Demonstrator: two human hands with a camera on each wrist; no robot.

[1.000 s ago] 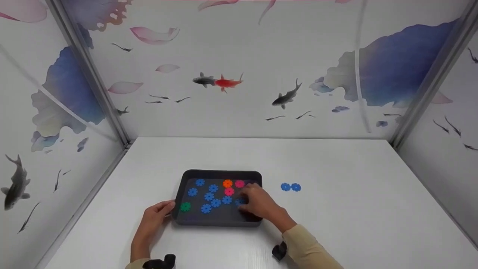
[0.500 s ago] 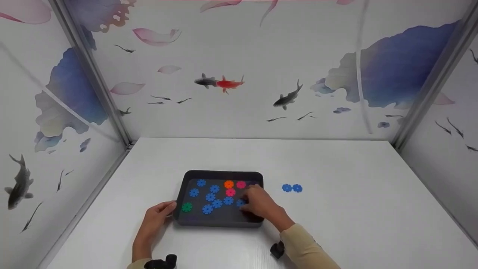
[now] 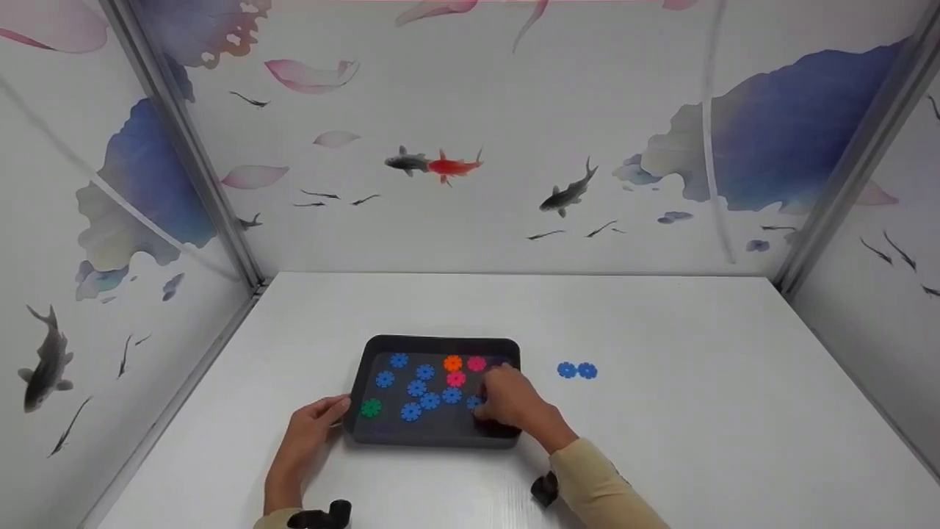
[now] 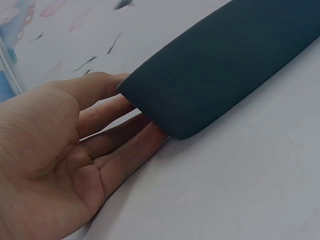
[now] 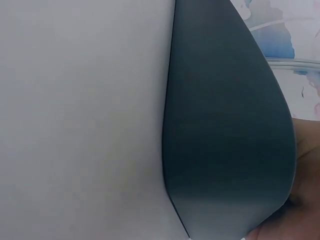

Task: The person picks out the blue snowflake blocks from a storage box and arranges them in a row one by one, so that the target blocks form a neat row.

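Note:
A dark grey tray (image 3: 433, 442) holds several blue notched plastic discs (image 3: 411, 411), with two pink discs (image 3: 476, 364), an orange disc (image 3: 452, 363) and a green disc (image 3: 371, 408). My left hand (image 3: 312, 430) holds the tray's left end; the left wrist view has its thumb at the rim and its fingers against the outer wall. Inside the tray's right part is my right hand (image 3: 510, 400), fingers bent downward beside a partly covered blue disc. Its fingertips are hidden, so whether they pinch a disc cannot be told. The right wrist view is mostly tray wall (image 5: 225, 115).
Two blue discs (image 3: 577, 370) lie touching side by side on the white table (image 3: 661, 426), right of the tray. White panels printed with fish and petals (image 3: 470, 220) enclose the table at the back and both sides.
The right fingers have drawn in slightly, and more of the blue disc beside them shows. The left hand keeps its place on the tray. The whole head view has shifted slightly.

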